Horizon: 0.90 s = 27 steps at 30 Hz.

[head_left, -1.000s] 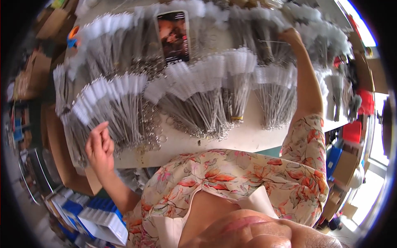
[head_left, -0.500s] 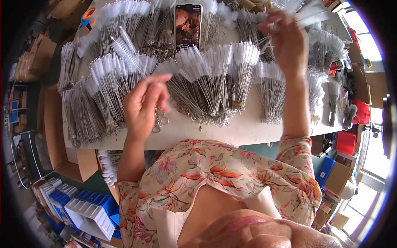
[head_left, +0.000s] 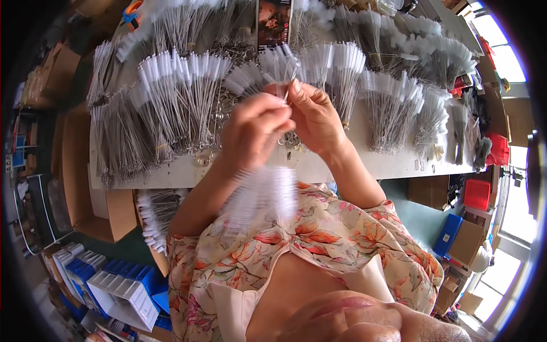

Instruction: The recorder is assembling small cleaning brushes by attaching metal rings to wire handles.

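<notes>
Over a worktable (head_left: 364,162) heaped with brushes, both hands' grips pinch closed on one brush bundle (head_left: 259,196) hanging below them.

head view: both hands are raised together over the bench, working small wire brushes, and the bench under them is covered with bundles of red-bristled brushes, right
Not quite. In the head view the left hand and right hand are indeed together above the bench with small wire brushes, but the bundles of brushes covering it have white bristles, not red.
</notes>
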Tool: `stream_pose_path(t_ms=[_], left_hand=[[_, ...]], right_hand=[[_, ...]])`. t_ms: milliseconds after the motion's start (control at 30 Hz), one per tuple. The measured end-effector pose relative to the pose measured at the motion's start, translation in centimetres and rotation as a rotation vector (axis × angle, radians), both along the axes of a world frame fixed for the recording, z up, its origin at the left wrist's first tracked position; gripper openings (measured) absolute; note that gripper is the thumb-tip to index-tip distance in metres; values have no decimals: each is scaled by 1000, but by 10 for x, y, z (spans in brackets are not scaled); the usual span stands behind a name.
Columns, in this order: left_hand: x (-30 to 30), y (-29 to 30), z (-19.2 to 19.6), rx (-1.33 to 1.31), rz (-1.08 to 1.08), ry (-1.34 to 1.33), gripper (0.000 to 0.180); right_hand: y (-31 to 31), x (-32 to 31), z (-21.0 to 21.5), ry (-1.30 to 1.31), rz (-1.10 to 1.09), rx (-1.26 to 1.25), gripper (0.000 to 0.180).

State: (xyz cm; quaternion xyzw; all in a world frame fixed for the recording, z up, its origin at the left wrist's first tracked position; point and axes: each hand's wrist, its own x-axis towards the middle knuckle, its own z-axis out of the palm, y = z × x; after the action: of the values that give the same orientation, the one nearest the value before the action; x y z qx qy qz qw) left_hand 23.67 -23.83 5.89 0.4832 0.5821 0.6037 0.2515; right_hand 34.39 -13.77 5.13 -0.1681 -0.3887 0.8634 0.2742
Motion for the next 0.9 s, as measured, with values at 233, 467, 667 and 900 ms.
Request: stream_pose_path(t_ms=[233,467,667,900], left_hand=[[-25,-9,-9,505,57,737,41],[-9,-28,-16,96,-555,20,104],[-26,-58,-21,92,-367,292,20],[-14,-58,-34,89,-434,363,17]], right_hand=[[8,21,11,181,22,-147,18],[-45,21,14,-486,292,1057,12],[-44,38,15,-526,427,687,12],[-38,63,-3,-582,598,564,12]])
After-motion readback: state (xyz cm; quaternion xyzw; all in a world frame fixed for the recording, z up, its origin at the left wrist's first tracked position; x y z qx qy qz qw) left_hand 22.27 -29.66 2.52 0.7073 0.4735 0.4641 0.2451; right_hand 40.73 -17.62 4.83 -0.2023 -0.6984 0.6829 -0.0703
